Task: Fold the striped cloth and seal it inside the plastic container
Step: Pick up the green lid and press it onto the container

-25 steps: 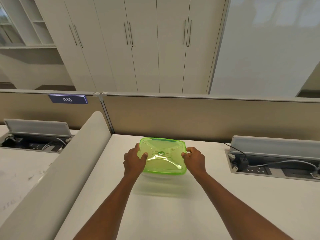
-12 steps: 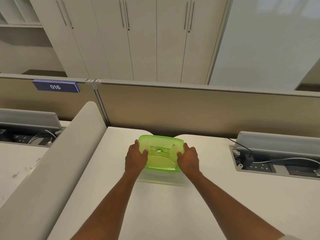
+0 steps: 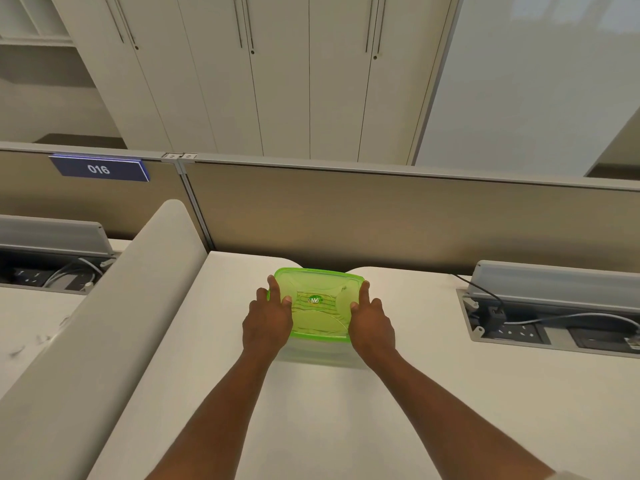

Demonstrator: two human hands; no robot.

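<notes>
A clear plastic container (image 3: 318,351) with a translucent green lid (image 3: 320,287) on top stands on the white desk (image 3: 311,427), close to the back partition. Dark stripes of the cloth (image 3: 323,328) show faintly through the lid. My left hand (image 3: 268,323) lies over the lid's left edge, index finger stretched forward and thumb on top. My right hand (image 3: 372,325) covers the right edge the same way. Both hands press down on the lid and hide the container's side walls.
A tan partition (image 3: 381,216) rises right behind the container. An open cable tray (image 3: 554,327) with sockets and a plugged cable sits in the desk at right. A rounded white divider (image 3: 104,323) runs along the left, with another cable tray (image 3: 52,268) beyond it.
Both hands have slid along the lid's side edges and now lie flatter, with index fingers stretched forward. The container has stayed in place.
</notes>
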